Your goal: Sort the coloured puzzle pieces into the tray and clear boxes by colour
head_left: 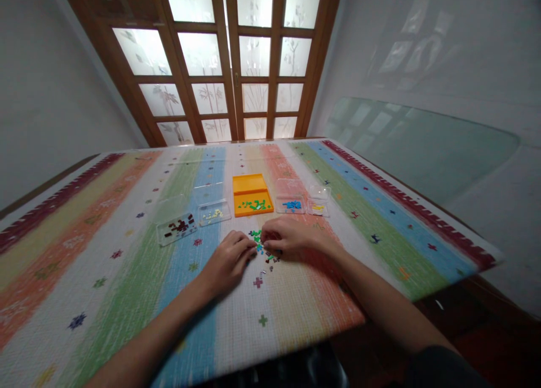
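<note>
My left hand (233, 257) rests on the striped tablecloth, its fingers pinched together at the left edge of a small pile of pieces (256, 235). The pile holds green, blue and dark bits, too small to name surely. From the right, my right hand (282, 237) curls over the same pile with thumb and fingers closed. What lies between the fingertips of either hand is too small to make out. Just behind the hands stands an open orange box (236, 212) with green pieces (256, 204) inside.
Left of the orange box are clear boxes with pale yellow pieces (213, 214) and dark brown pieces (181, 226). On its right, others hold blue pieces (292, 206) and yellow pieces (318, 208). The tablecloth (127, 281) reaches toward wooden glass doors (234, 84).
</note>
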`<state>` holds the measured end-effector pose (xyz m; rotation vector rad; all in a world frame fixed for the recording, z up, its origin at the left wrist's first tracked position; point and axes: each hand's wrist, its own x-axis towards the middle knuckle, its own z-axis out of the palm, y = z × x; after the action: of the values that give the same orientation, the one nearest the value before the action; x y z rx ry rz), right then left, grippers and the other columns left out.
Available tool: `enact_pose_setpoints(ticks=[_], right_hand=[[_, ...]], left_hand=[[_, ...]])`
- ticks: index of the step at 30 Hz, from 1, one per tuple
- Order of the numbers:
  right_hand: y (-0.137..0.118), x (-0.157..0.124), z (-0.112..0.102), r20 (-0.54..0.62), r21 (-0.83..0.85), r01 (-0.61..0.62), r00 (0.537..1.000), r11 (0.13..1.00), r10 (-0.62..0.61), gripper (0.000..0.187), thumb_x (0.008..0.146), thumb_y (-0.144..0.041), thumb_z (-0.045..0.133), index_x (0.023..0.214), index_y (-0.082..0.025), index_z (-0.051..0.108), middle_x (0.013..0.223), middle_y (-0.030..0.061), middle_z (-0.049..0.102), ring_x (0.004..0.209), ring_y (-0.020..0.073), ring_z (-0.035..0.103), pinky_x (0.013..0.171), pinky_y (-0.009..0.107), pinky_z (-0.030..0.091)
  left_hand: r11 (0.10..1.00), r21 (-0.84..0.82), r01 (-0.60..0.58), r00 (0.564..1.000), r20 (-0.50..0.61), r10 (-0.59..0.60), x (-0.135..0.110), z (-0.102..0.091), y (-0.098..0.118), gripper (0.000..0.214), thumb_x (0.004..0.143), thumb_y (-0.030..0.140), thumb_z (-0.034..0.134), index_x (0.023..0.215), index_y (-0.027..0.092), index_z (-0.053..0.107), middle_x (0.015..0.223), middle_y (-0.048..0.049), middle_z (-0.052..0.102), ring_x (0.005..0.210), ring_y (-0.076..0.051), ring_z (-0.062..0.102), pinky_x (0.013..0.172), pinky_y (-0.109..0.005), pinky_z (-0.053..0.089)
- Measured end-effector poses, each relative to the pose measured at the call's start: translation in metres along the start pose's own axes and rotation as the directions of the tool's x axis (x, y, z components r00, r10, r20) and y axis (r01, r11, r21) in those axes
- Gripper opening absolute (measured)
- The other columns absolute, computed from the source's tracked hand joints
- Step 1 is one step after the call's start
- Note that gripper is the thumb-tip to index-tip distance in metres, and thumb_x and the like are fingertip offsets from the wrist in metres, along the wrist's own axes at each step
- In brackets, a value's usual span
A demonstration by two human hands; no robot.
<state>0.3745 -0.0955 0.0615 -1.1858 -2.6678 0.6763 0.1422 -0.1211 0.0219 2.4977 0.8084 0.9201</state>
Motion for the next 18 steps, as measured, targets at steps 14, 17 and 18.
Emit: enact_pose_setpoints(ticks=[14,17,18], right_hand=[[-0.002,-0.001,-0.001,0.000,-0.026,0.002,1.000,1.000,-0.002,0.009,0.086,-0.014,0.064,0.089,-0.018,0.071,0.090,0.0052,0.072,0.078,0.0167,0.060,0.074,0.028,0.043],[-0.003,-0.001,-0.002,0.005,-0.034,0.010,1.000,0.999,-0.010,0.010,0.086,-0.014,0.064,0.089,-0.017,0.072,0.091,0.0055,0.073,0.078,0.0166,0.061,0.074,0.028,0.044],[-0.003,-0.001,-0.002,0.007,-0.036,0.014,1.000,0.999,-0.014,0.010,0.086,-0.014,0.063,0.089,-0.017,0.072,0.091,0.0057,0.073,0.079,0.0167,0.061,0.074,0.028,0.044]], left_hand=[[0.893,0.272,0.359,0.877,-0.426,-0.223,0.000,-0.061,-0.076,0.021,0.097,0.035,0.052,0.092,0.021,0.067,0.089,-0.0067,0.070,0.082,-0.024,0.063,0.081,-0.041,0.053],[0.878,0.263,0.401,0.852,-0.459,-0.252,0.002,-0.062,-0.081,0.022,0.095,0.036,0.053,0.093,0.019,0.068,0.091,-0.0078,0.071,0.078,-0.023,0.063,0.078,-0.039,0.053],[0.876,0.261,0.405,0.850,-0.461,-0.256,0.003,-0.061,-0.082,0.022,0.095,0.035,0.054,0.094,0.019,0.068,0.092,-0.0082,0.071,0.077,-0.022,0.063,0.077,-0.039,0.054]])
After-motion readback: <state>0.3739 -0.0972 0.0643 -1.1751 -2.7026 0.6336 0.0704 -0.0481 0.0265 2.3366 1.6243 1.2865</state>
